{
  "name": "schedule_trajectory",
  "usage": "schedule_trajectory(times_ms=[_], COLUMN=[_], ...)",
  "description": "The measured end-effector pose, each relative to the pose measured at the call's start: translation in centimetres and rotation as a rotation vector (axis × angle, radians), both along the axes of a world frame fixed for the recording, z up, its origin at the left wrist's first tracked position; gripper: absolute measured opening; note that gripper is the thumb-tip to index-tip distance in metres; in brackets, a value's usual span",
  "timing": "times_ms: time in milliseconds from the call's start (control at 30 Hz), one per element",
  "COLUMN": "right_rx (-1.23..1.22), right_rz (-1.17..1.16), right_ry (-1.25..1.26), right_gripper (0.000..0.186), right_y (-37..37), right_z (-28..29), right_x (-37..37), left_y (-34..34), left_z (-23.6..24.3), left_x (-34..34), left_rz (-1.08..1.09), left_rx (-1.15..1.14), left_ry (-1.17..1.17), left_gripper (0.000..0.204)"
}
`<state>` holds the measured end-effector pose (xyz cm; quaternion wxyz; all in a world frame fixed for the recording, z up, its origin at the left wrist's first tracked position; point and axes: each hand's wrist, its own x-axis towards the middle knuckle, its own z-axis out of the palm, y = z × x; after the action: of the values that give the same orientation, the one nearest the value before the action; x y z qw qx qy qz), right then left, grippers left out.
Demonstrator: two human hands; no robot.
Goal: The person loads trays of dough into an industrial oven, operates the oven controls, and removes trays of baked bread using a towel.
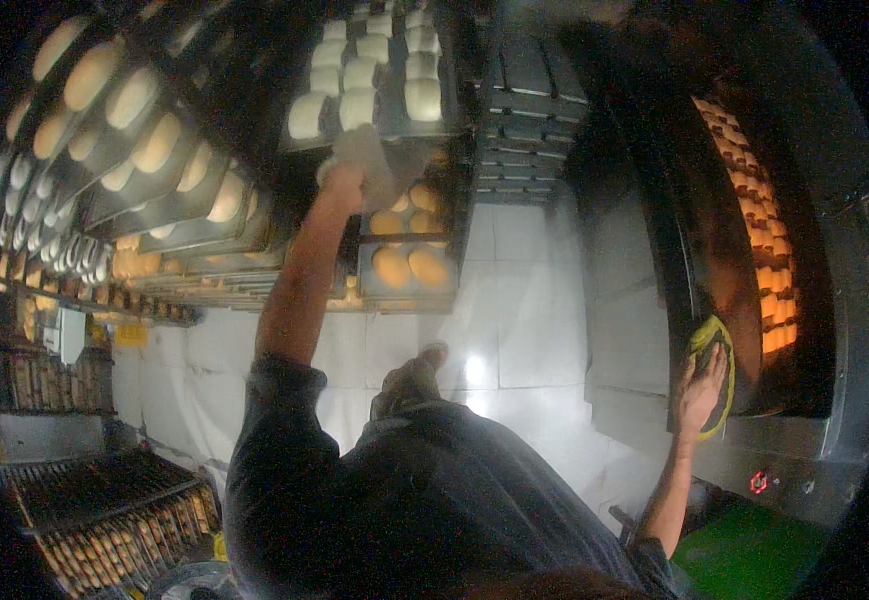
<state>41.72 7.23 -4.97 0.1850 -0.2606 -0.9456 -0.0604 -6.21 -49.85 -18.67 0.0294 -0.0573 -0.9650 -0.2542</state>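
Note:
My left hand [346, 180] reaches forward, blurred, with a pale grey cloth [379, 165] about its fingers. It is at the near edge of a dark tray [394, 130] bearing rows of pale dough rolls [359, 105]; whether it grips the tray's edge is hidden. On the right, my right hand [699, 395] holds a dark oven pad with a yellow border [711, 380] against the edge of the oven door [679, 250], its fingers stretched along the pad. Inside the lit oven [824, 300] stand rows of orange-glowing rolls [754, 220].
Racks of trays with buns [154, 145] fill the left side. Browned round buns [409, 265] sit on a tray below the dough rolls. A slatted rack [524, 130] stands ahead, above white floor tiles [524, 270]. More loaded trays [124, 540] are at the lower left; a green surface [754, 550] lies lower right.

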Motion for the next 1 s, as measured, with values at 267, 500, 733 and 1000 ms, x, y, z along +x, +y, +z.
schedule_trajectory(times_ms=[267,500,733,1000], right_rx=[-0.062,-0.088,-0.103,-0.06], right_rz=[-0.005,0.031,-0.024,0.017], right_ry=[0.009,-0.002,-0.05,-0.044], right_gripper=[0.053,0.054,0.054,0.053], right_y=[-0.9,-1.3,-1.6,-1.7], right_z=[0.6,0.7,0.8,0.7], right_x=[-0.2,-1.1,-1.8,-1.8], left_y=[0.4,1.3,2.2,2.2], left_z=[7.0,8.6,9.1,7.5], left_x=[-10.6,-17.2,-21.8,-21.3], left_rz=[-0.082,-0.132,-0.139,-0.137], left_rx=[0.084,0.135,0.181,0.25], left_ry=[0.027,-0.018,-0.012,0.039], left_gripper=[0.025,0.029,0.033,0.038])
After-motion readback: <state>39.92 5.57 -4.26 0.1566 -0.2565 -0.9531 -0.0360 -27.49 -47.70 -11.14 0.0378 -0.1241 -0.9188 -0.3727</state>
